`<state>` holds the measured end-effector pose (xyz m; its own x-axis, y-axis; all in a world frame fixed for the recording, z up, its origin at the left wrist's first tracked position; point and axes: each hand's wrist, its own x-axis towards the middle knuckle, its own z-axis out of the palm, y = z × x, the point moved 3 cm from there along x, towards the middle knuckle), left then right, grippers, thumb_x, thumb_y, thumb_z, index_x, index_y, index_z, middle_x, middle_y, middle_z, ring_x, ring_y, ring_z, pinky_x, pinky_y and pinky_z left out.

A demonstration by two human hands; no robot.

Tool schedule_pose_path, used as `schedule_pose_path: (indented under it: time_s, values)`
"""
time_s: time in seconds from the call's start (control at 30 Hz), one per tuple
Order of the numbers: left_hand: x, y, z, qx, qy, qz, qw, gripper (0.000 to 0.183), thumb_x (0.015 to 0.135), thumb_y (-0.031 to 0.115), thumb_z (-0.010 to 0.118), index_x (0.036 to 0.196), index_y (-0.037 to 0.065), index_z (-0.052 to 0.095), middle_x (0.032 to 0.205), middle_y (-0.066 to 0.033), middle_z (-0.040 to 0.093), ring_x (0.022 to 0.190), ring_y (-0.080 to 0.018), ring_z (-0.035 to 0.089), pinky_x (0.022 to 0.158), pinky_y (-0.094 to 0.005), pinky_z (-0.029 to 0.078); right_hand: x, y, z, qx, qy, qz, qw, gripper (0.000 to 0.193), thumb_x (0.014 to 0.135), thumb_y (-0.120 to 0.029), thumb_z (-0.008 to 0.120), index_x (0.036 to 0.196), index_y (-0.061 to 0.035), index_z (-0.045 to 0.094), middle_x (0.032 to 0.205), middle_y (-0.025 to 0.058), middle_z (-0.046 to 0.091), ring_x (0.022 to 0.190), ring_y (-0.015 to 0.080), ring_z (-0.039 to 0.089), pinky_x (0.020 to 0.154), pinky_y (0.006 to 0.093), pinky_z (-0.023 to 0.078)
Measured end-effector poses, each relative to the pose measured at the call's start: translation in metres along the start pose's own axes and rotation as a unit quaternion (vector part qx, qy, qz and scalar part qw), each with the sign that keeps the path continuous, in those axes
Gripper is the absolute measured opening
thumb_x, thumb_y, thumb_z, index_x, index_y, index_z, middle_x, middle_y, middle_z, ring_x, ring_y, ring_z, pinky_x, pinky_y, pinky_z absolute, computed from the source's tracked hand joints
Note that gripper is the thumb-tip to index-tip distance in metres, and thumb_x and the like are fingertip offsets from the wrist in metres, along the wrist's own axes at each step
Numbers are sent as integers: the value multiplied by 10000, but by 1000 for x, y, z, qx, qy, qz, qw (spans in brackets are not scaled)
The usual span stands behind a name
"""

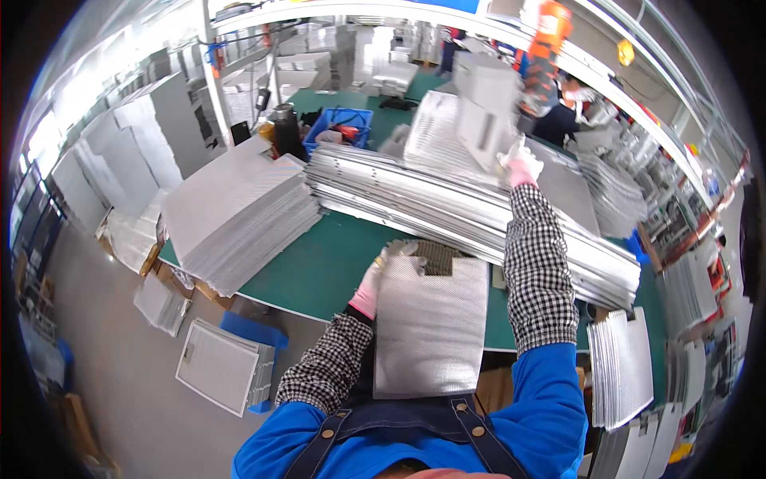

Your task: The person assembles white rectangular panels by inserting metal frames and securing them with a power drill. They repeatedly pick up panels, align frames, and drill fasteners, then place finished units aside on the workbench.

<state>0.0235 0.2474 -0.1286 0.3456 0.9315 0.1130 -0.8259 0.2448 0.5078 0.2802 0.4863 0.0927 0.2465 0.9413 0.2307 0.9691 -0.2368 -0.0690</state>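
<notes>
A silvery mesh panel (431,335) with a notch in its far edge stands tilted in front of my body. My left hand (387,271), in a white glove with a pink cuff, grips its far left corner; behind the notch a brownish mesh layer (436,255) shows. My right arm reaches far forward over the long metal strips (415,191). The gloved right hand (521,164) is closed at the lower right edge of a pale, slotted panel (485,120), which rises upright and blurred above a mesh stack (431,132). Its fingertips are partly smeared.
On the green table (351,243) a tall stack of mesh sheets (239,207) sits left. Behind the strips are a blue basket (343,126) and dark bottle (286,132). An orange-black tool (546,52) hangs near the right hand. More panels (622,367) stand at the right.
</notes>
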Motion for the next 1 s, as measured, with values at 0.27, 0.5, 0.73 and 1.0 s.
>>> schedule_pose_path:
  time_s: [0.27,0.5,0.73,1.0]
  values:
    - [3,-12,-13,-54,6,-65,996,786,1020,623,433,1521,21,364,1334,-248,563,1170,-336,590,1015,-454,511,29,75,13,279,122,-51,951,625,940,-325,676,1449,-63,427,1301,136,602,1177,289,598,1016,461,466]
    - [0,-7,-22,-62,-20,-53,996,785,1015,610,456,1523,22,351,1309,-223,574,1143,-316,589,1004,-452,508,-45,75,7,721,-87,-53,685,554,926,-202,723,1391,-16,488,1184,120,656,1035,276,661,897,427,554]
    - [-1,-15,-30,-109,43,-73,990,567,1048,476,485,1374,14,532,1282,-172,616,1111,-268,637,969,-404,562,-270,92,61,686,-268,-34,676,493,995,-126,583,1438,17,422,1156,230,690,820,252,734,604,301,595]
    - [2,-12,-12,-90,13,-66,994,907,911,769,470,1455,43,452,1305,-207,597,1126,-325,623,958,-497,565,-420,144,94,670,-334,131,650,415,973,4,444,1383,66,446,1033,231,705,682,229,724,520,246,568]
